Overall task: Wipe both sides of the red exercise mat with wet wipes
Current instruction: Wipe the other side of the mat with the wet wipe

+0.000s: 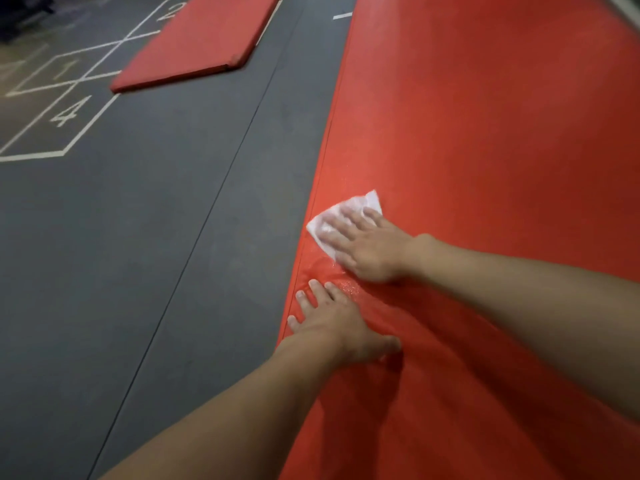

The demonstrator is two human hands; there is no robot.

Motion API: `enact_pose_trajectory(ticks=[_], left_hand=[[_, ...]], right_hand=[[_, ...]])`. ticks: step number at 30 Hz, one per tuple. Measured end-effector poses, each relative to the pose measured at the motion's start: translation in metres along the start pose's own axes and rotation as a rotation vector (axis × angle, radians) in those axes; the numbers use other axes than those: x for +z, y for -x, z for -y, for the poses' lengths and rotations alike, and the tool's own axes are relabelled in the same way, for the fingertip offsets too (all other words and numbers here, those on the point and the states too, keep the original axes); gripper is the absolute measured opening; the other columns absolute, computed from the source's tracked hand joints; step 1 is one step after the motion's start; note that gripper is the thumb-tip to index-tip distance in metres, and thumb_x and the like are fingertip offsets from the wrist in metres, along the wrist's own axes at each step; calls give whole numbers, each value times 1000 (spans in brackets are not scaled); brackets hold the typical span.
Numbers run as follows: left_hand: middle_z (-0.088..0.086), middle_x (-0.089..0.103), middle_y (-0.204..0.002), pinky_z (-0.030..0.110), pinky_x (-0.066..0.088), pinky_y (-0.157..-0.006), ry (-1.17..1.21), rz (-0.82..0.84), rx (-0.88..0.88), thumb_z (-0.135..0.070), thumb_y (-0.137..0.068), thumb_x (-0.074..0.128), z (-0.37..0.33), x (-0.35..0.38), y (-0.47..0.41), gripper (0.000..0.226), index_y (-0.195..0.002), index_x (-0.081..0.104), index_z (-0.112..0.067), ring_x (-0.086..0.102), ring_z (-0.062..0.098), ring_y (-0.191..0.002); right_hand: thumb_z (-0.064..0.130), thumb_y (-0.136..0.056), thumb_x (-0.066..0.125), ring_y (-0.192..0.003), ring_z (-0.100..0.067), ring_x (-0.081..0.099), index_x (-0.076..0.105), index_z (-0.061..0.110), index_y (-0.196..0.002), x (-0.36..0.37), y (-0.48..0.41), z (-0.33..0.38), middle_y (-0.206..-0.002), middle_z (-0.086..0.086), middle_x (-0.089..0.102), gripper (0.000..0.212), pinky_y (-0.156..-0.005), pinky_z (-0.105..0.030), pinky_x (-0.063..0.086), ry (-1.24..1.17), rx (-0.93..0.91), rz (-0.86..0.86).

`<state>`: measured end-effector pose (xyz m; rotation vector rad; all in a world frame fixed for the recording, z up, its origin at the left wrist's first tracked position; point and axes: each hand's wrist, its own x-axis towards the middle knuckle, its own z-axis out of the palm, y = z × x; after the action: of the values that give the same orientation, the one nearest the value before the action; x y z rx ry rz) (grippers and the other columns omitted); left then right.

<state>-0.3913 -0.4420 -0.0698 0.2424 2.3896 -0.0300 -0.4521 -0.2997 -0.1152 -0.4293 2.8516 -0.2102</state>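
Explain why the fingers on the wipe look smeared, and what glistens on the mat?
Head view: the right hand is motion-blurred on the wipe, the left hand sharp; a wet patch glints on the mat between them.

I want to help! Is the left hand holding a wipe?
No, the left hand lies bare on the red mat; the wipe is under the right hand.

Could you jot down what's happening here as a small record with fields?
activity: wiping the red mat, upper face
right hand: flat, pressing a white wet wipe onto the mat near its left edge
left hand: flat on the mat, holding nothing
wet patch: glistens between the hands
background: second red mat on the dark floor
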Motion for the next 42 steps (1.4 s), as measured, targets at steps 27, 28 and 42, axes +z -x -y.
enact_pose_trajectory(ticks=[27, 28, 42], left_hand=[[34, -30, -150, 68, 0, -113, -133, -26, -159, -55, -75, 76, -32, 17, -6, 137, -144, -23, 9, -22, 55, -140], [35, -28, -150, 66, -2, -114, -134, -37, -151, -56, -76, 76, -31, 17, -6, 137, -144, -23, 9, -21, 55, -140], [11, -30, -158, 45, 2, -123, -273, -92, 213, -45, -79, 77, -26, 4, -2, 129, -151, -24, -8, -22, 29, -147]], right_hand=[[46, -103, 6, -150, -20, -21, -8, 32, -157, 3, 58, -47, -164, 0, -20, 57, -119, -45, -14, -11, 154, -8], [50, -101, 1, -149, -19, -22, -9, 32, -157, 11, 68, -40, -163, 2, -21, 60, -118, -44, -15, -10, 62, -21], [49, -103, 8, -149, -16, -20, -9, 39, -155, 14, 107, -81, -164, 5, -19, 56, -121, -40, -11, 13, 20, 12]])
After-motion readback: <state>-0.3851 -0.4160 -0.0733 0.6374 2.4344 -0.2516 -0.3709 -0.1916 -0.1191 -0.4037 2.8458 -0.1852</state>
